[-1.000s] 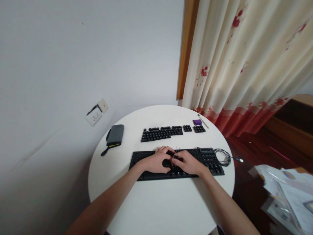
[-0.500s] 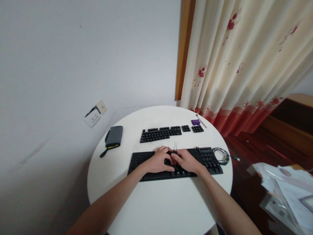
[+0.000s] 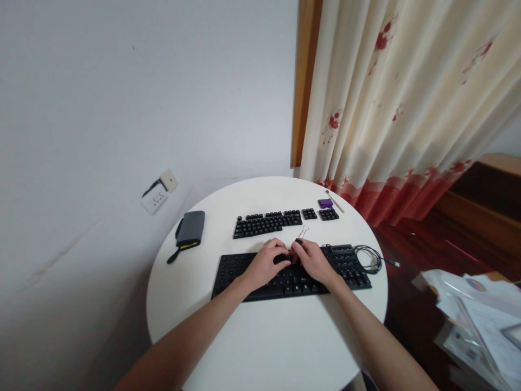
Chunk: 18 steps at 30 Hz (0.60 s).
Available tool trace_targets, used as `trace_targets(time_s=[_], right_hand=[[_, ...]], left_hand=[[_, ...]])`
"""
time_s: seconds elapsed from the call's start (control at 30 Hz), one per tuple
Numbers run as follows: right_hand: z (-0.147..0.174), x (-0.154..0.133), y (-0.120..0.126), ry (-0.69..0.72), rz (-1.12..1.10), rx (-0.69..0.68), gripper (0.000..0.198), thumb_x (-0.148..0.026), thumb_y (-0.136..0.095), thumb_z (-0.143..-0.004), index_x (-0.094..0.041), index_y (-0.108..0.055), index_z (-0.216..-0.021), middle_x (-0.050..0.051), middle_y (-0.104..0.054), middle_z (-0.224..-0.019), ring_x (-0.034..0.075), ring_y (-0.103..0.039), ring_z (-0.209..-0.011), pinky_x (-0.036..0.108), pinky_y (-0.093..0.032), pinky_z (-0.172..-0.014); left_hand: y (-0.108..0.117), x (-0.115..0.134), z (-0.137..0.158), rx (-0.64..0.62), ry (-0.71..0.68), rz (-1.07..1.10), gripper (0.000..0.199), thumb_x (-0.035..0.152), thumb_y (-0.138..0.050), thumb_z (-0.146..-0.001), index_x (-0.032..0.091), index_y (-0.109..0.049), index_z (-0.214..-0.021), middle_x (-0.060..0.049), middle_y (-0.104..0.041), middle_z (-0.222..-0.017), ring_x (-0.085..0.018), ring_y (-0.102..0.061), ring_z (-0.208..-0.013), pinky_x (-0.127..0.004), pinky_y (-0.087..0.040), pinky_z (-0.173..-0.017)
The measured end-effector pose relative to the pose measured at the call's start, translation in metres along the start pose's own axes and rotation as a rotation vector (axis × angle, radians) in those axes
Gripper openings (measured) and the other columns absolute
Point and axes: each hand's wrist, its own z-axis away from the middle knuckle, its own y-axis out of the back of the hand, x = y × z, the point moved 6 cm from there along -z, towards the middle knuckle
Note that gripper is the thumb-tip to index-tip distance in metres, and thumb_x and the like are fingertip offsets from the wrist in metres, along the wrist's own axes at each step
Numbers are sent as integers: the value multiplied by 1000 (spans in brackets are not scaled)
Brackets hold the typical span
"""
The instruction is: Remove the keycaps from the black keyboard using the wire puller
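A black keyboard [image 3: 252, 293] lies across the table in front of me, bare of keycaps over much of its left part. My right hand [image 3: 311, 258] is closed over its middle, gripping a wire keycap puller [image 3: 299, 241] with a small black handle. Two thin wires stick up from it, away from the keys. Close beside it, my left hand [image 3: 266, 263] has its thumb and fingers curled together above the keys; what they pinch, if anything, cannot be made out. Loose keycaps [image 3: 258, 224] stand in rows behind the keyboard.
The round white table [image 3: 268, 336] carries a grey pouch [image 3: 191, 228] at left. At the back right are smaller keycap groups [image 3: 329, 214], a purple cloth [image 3: 325, 203] and a thin brush [image 3: 335, 201]. A coiled USB cable [image 3: 372, 260] lies by the right edge.
My right hand has lifted and turned slightly, tilting the puller's wires to the right and showing its black handle. The left thumb has moved up toward the fingers.
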Motion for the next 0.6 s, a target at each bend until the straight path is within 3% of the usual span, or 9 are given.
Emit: trace_targets(time_s=[0.2,0.37,0.6], right_hand=[[-2,5,0,-5,-14,42,37,-46,-44,-98,-18,-59,-80,3,-67,-72,15,-63,-59,24,-46,-56],[-1,-3,4,29,34,85,39,-45,-44,-98,-18,-58,-73,1,-63,-61,15,-58,-56,25,-44,-58],[-1,-3,3,40,30,68,39,-45,-46,-97,-18,-58,-71,0,-61,-59,14,-55,-56,25,-42,-57]], left_hand=[[-3,-1,0,14,38,-18,21,16,-64,-85,21,-60,-105,-3,-63,-100,-19,-60,-95,-35,-50,-89],[-2,14,1,-13,-84,-146,23,15,-59,-89,22,-60,-111,-4,-60,-110,-20,-55,-106,-38,-46,-98],[0,20,1,27,-124,-306,17,18,-61,-89,22,-66,-105,-5,-58,-107,-22,-53,-103,-39,-47,-94]])
